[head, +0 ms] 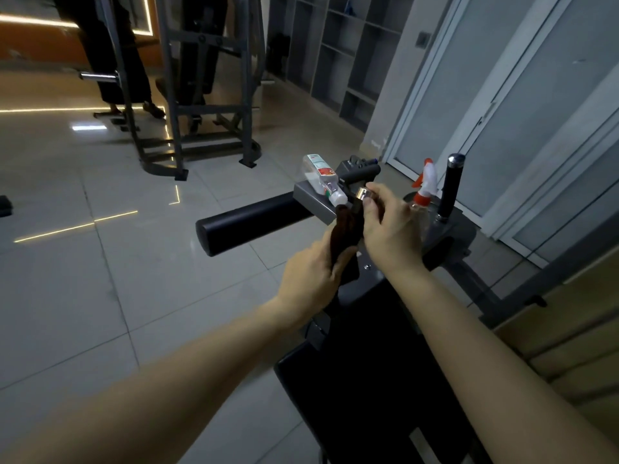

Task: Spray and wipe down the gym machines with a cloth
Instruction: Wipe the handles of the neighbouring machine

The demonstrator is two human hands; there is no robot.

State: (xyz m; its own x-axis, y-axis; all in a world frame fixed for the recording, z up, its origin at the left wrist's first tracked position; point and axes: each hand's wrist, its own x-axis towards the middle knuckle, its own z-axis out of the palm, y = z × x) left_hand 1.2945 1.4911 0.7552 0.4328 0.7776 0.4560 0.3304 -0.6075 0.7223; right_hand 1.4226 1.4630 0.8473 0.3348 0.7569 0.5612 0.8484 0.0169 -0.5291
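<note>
My left hand (pixel 313 274) grips the lower end of a dark brown cloth (pixel 345 229). The cloth runs up against a black machine handle with a chrome end cap (pixel 363 193). My right hand (pixel 390 226) is curled round that handle just below the cap. Just behind my right hand, a spray bottle (pixel 424 185) with a white and orange trigger head stands on the machine. A clear bottle (pixel 321 175) with a red and green label lies on its side on the machine's grey plate (pixel 310 195).
A black padded roller (pixel 248 222) sticks out left from the plate. An upright black grip (pixel 452 185) stands at the right, and the black seat pad (pixel 368 390) lies below my arms. A grey machine frame (pixel 207 105) and a person's legs are farther back, glass doors to the right.
</note>
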